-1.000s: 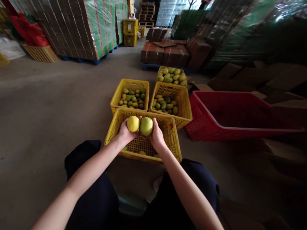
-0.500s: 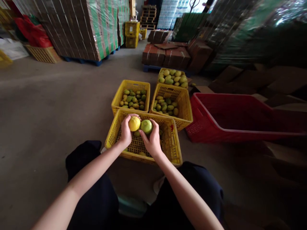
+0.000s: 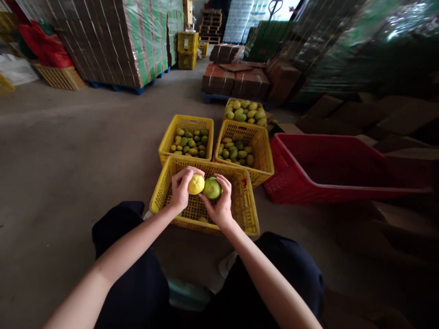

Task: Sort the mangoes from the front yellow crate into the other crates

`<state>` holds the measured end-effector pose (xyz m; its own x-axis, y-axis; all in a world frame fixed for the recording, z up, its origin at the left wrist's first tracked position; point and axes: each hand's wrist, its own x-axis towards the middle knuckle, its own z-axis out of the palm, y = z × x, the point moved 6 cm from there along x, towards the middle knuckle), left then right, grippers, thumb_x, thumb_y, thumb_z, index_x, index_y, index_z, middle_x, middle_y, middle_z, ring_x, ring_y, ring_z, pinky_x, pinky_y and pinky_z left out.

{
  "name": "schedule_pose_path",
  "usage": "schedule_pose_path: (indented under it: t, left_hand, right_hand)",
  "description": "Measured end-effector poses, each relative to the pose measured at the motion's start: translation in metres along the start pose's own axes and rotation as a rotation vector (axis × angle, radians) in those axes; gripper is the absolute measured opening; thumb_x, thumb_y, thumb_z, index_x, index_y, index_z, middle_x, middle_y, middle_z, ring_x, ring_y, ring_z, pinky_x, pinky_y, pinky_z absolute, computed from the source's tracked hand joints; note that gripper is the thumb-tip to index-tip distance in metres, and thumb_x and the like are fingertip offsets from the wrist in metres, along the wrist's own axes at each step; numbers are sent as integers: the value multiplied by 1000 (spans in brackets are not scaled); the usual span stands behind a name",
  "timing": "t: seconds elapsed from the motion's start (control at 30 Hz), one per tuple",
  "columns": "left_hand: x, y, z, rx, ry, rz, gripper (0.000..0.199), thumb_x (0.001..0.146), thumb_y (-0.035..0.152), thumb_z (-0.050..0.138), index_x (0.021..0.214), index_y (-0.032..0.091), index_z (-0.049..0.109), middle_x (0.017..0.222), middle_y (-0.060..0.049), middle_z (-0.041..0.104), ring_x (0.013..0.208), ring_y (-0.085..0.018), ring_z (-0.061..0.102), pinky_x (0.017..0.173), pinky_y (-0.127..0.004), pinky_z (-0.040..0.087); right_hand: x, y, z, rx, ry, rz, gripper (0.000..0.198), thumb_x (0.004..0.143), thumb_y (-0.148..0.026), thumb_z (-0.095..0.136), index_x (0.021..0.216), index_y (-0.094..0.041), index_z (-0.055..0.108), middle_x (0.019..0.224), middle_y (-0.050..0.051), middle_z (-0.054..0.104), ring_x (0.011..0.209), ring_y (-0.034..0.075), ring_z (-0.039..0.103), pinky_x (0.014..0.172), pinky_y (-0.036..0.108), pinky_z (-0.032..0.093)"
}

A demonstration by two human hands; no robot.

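My left hand is closed round a yellow citrus-like fruit. Close beside it, a rounder green fruit sits in the grasp of my right hand, thumb below and fingers over its far side. The two fruits are side by side, almost touching. Both hands are above the nearest yellow crate, between my knees. A few fruits show low in that crate, partly hidden by my hands and wrists.
Behind stand a left yellow crate and a right yellow crate, both holding yellow-green fruits, with a fuller crate farther back. A large red crate stands to the right. Wrapped carton stacks and flattened cardboard lie beyond.
Both fruits have moved slightly down and right in the picture. The yellow one is turned, showing its puckered end, and my right fingers have shifted over the green one.
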<state>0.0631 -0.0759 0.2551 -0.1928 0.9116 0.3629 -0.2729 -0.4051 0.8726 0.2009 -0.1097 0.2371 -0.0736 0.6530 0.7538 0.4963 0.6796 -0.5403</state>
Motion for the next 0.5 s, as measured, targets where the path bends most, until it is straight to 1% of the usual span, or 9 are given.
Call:
schedule_pose_path:
  t: [0.1,0.2,0.27,0.3,0.33,0.37,0.4,0.47,0.5]
  left_hand:
    - [-2,11,1,70,-34,59,36,86,47,54,69,21,71,76,-5,68,76,-20,63,77,-34,48]
    - [-2,22,5,119,-135,96,33,85,45,57,68,21,71,76,-6,68,77,-20,63,79,-35,48]
    - [1,21,7,103,-180,53,31,83,44,61,66,20,70,76,-5,68,78,-20,63,80,-33,49]
    - [3,16,6,78,-166,-4,31,83,44,62,66,19,69,76,-5,67,78,-19,63,79,-32,49]
    - [6,8,4,43,-124,-100,31,83,43,61,66,19,67,76,-5,67,76,-17,62,77,-30,50]
    - [8,-4,1,0,-62,-246,31,85,42,59,67,18,66,76,-4,66,74,-16,62,75,-29,51]
    - [7,-19,-3,-51,9,-439,31,87,40,55,69,17,65,75,-4,66,71,-15,62,71,-28,52]
    - [-4,-49,-8,-160,154,-871,27,92,33,47,78,16,63,72,-4,63,65,-14,61,65,-28,54]
    - [-11,-59,-9,-212,220,-1036,25,93,30,44,84,16,62,71,-3,62,64,-14,61,62,-28,55]
  right_hand:
    - [0,-1,-3,-5,9,-22,62,82,-27,67,134,-30,32,129,13,47,119,30,52,98,57,45]
    - [-1,-2,-7,16,20,-53,60,80,-25,70,129,-30,37,127,12,49,117,29,53,97,55,47]
    - [-1,1,-8,73,31,-10,61,75,-29,76,125,-29,41,122,10,52,113,28,55,95,51,48]
    - [-1,3,-7,121,34,49,63,72,-31,79,123,-28,42,118,9,54,109,27,57,93,49,49]
    - [-1,7,-6,178,34,135,63,70,-35,80,121,-27,44,114,8,56,104,25,58,91,46,50]
    - [-2,11,-4,240,31,240,60,69,-38,80,118,-26,46,111,6,57,100,24,58,89,44,51]
    - [-2,15,-1,304,30,357,55,71,-41,77,115,-25,49,108,5,59,97,22,59,88,41,51]
    - [-5,24,5,460,60,622,41,77,-47,68,108,-23,54,102,3,61,91,19,59,82,36,53]
    - [-7,29,7,565,94,768,37,80,-49,64,106,-24,55,98,2,62,87,18,61,77,33,54]
